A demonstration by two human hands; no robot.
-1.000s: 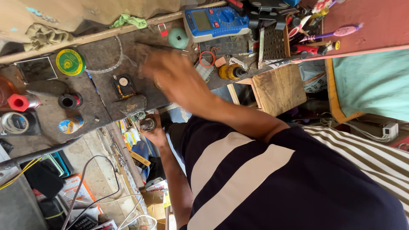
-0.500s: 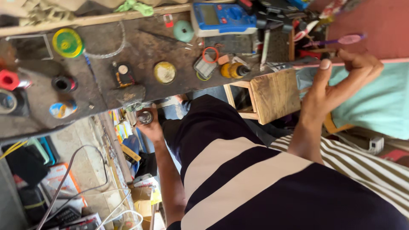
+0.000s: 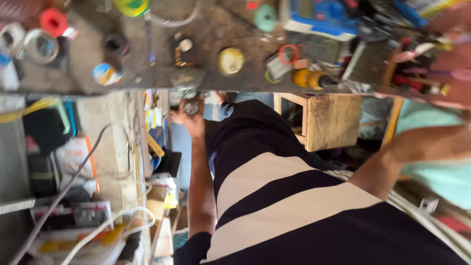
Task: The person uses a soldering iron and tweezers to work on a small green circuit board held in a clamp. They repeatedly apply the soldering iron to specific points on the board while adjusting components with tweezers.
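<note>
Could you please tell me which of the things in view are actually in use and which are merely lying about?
In use:
- small dark round part, held by the left hand at the bench edge
- pens and tools at the blurred right hand

Lying about:
- red roll
- round yellow tin
- yellow-handled screwdriver
- wooden stool

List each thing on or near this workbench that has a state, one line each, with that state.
left hand: closed on a small dark round part at the bench edge
right hand: raised among the tools, blurred, grip unclear
yellow-handled screwdriver: lying flat
red tape roll: lying flat
wooden stool: upright
</note>
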